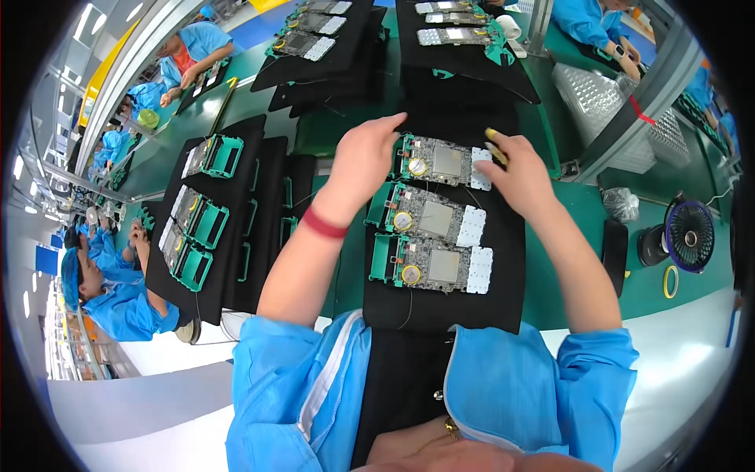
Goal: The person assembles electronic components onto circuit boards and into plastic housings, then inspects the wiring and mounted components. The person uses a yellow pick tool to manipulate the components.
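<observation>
Three circuit boards lie in a column on a black mat (503,291) in front of me. Each has a green plastic frame at its left end, a round yellowish disc, a square metal shield and a white perforated plate at its right. My left hand (367,157) is beside the frame of the farthest circuit board (448,163), fingers stretched past its far corner; its thumb is hidden. At that board's other end, my right hand (521,169) has its thumb over the white plate, apart from the fingers, which show yellow coverings. The middle board (432,214) and nearest board (440,266) lie untouched.
A tilted black mat (177,271) with green-framed boards stands at left. Boards also lie on stacked mats (358,67) at the back. Right of me are a small fan (690,236), a yellow ring (670,282) and clear plastic trays (605,110). Co-workers in blue surround the bench.
</observation>
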Tool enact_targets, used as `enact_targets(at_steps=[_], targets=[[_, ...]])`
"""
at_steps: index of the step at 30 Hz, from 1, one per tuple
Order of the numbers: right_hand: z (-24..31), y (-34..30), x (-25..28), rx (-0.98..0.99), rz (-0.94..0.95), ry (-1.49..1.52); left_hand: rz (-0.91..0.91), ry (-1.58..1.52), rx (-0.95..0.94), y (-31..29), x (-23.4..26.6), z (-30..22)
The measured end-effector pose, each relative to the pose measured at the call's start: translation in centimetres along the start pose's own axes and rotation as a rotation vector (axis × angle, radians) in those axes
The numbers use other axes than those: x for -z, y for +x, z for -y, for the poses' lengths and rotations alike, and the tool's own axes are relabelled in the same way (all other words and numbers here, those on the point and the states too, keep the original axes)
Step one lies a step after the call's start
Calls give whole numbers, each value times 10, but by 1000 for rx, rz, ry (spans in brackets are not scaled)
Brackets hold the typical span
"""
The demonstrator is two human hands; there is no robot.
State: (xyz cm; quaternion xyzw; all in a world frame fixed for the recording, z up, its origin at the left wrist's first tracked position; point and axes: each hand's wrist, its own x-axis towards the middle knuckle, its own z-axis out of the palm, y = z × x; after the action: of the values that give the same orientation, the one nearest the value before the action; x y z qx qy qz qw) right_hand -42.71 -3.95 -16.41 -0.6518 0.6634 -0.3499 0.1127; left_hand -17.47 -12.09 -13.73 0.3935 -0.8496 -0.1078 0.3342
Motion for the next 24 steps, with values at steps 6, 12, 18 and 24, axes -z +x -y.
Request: enact_targets(at_steps=[6, 12, 18, 24], targets=[[15, -10, -10, 35, 69, -110, 389, -317, 97, 33, -2, 24], [15, -2, -4, -79, 205, 26, 437, -247, -145, 36, 15, 2], [12, 0, -8, 46, 125, 62, 349, -489, 42, 15, -4, 1], [15, -3, -7, 31, 143, 30, 243, -327, -12, 3, -12, -11]])
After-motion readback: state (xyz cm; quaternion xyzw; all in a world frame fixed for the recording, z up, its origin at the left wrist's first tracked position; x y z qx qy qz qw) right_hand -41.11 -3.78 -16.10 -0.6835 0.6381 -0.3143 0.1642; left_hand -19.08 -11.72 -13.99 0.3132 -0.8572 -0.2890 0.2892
